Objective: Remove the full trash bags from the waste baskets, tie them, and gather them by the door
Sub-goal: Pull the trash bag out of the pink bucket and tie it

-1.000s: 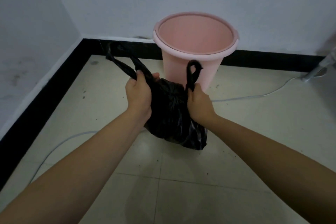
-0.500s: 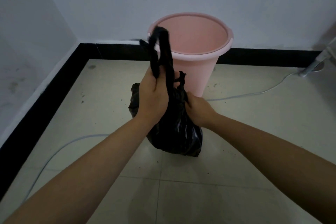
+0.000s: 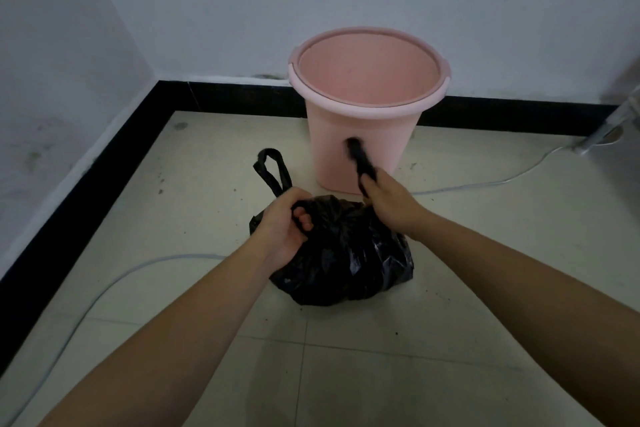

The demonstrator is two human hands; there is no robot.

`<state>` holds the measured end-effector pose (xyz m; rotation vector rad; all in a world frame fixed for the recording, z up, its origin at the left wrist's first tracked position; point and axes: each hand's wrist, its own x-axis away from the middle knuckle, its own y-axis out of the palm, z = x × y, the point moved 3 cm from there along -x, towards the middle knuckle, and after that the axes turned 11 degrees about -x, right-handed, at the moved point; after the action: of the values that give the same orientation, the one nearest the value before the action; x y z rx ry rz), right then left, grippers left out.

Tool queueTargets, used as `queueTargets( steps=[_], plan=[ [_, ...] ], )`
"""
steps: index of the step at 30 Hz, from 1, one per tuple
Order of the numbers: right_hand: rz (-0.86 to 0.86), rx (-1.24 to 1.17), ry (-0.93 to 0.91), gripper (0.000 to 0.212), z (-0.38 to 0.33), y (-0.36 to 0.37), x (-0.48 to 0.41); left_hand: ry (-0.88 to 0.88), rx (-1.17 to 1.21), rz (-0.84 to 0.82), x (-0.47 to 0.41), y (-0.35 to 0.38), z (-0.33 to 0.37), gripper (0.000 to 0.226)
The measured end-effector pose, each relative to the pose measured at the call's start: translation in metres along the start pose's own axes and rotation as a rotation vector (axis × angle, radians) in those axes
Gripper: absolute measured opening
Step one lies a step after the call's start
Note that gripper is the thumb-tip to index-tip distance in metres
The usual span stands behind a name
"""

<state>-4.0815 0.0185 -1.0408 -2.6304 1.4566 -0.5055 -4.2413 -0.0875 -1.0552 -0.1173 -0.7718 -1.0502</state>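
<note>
Bag (image 3: 346, 253) on floor (image 3: 467, 305), near side of bin (image 3: 367, 135). Left hand (image 3: 284, 232) grips left handle (image 3: 272, 168), right hand (image 3: 391, 204) grips right handle (image 3: 360, 159). Both handles point far, apart. Knot judged unfinished.

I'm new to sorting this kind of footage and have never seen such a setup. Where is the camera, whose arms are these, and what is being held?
There is no machine here. The one camera sits on a person's head and looks forward and down, so the two bare arms coming in from below are that person's own. On the tiled floor a pink bin stands by the wall, with no bag in it. In front of it lies a full black bag. The left hand grips one bag handle, whose loop sticks up. The right hand grips the other handle, which is blurred. The bag seems about to be tied. A thin white cable runs across the floor.
</note>
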Motion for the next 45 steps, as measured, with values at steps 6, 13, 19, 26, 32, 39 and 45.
queueTargets(
  steps=[6,13,19,26,32,39,45],
  plan=[
    [-0.207,0.272,-0.133,0.021,-0.004,0.015,0.006,0.119,-0.097,-0.045,-0.003,-0.007,0.011,0.034],
    [-0.362,0.437,-0.188,0.049,0.001,0.037,0.012,0.136,-0.34,0.011,-0.003,-0.014,0.013,0.038],
    [-0.313,0.247,-0.089,0.038,0.005,0.031,0.012,0.061,-0.048,0.067,-0.004,-0.014,0.022,0.035],
    [-0.007,0.083,-0.079,0.034,0.013,0.018,0.015,-0.079,-0.084,-0.098,-0.002,-0.01,0.021,0.014],
    [-0.154,0.328,-0.252,0.023,0.007,0.031,0.015,-0.075,-0.404,-0.099,-0.012,-0.016,0.008,0.024],
    [-0.279,0.643,-0.277,0.057,0.01,0.033,0.004,0.006,-0.624,-0.359,0.012,-0.016,0.02,0.015],
    [-0.315,0.503,-0.263,0.036,-0.001,0.032,0.003,0.044,-0.409,-0.235,0.005,-0.013,0.025,0.021]
  ],
)
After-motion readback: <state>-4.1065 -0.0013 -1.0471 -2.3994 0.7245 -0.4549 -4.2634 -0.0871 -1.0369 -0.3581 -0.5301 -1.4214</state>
